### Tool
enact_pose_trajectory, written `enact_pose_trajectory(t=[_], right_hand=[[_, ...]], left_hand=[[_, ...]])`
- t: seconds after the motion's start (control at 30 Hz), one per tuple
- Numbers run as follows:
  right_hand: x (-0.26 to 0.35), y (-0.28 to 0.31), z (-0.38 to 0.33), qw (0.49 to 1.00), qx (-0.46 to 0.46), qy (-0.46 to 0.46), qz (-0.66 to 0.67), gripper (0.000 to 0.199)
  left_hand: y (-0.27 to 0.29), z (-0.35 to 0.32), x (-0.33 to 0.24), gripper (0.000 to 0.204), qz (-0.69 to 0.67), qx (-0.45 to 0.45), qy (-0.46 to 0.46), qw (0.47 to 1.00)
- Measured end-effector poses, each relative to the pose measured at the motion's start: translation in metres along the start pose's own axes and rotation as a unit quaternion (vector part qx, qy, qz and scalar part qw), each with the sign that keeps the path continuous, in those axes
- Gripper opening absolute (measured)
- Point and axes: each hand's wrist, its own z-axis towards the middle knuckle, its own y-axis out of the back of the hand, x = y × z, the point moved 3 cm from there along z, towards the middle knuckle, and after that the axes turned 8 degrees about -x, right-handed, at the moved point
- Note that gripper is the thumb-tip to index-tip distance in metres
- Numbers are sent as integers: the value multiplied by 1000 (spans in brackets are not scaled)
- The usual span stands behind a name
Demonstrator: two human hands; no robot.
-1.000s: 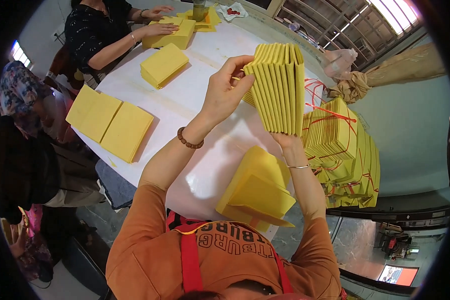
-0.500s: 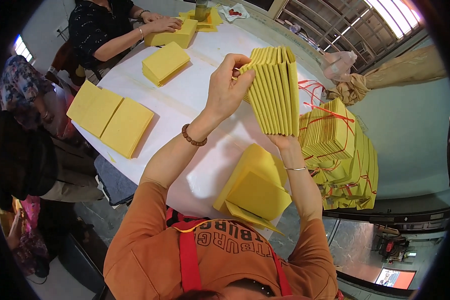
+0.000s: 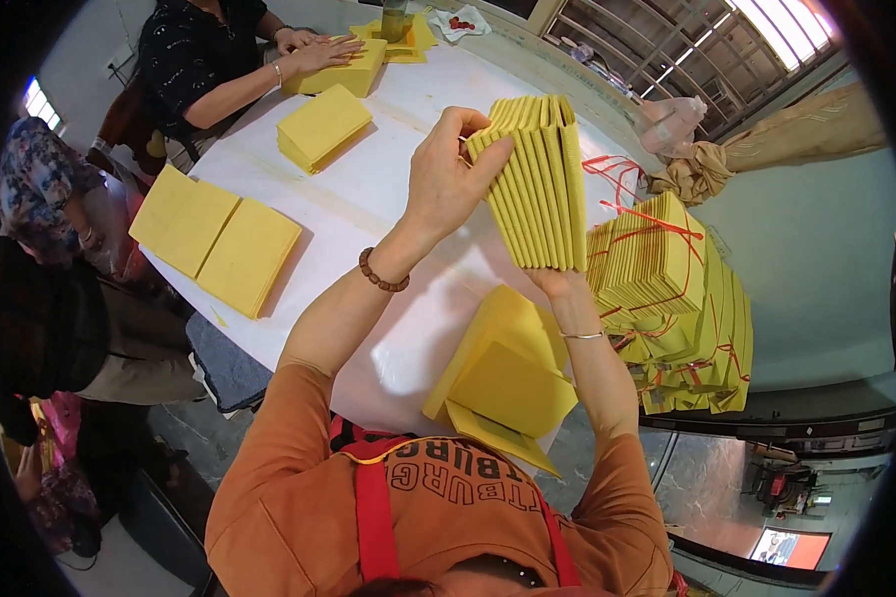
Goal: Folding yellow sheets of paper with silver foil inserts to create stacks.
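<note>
1. Up off the table, we hold a stack of folded yellow paper sheets on edge, at the middle of the view.
2. Our left hand is clamped on the stack's left face, thumb over the far top corner and fingertips pressed flat on the sheets.
3. Our right hand supports the stack from its near end; most of it is hidden, so we cannot tell how the fingers are set.
4. Just near the stack, loose yellow sheets lie on the white table between our forearms.
5. To the right, tied bundles with red string are piled at the table edge.
6. To the left lie two flat yellow piles, and farther off a smaller pile.
7. At the far left, another person's hands press on a yellow pile.
</note>
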Motion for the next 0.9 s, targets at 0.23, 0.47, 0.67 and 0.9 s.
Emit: enact_pose_trajectory(t=[0.23, 0.47, 0.67, 0.9], right_hand=[[-1, 1, -1, 1000, -15, -22, -2, 49], [2, 7, -1, 999, -36, -9, -11, 49], [11, 27, 1, 998, -53, 20, -28, 51], [14, 35, -2, 984, -105, 86, -118, 50]], left_hand=[[-2, 1, 8, 33, 23, -7, -10, 1000], [-3, 1, 10, 41, 59, 8, 6, 998], [-5, -1, 11, 42, 102, 9, -10, 995], [-6, -8, 19, 52, 86, 49, 44, 994]])
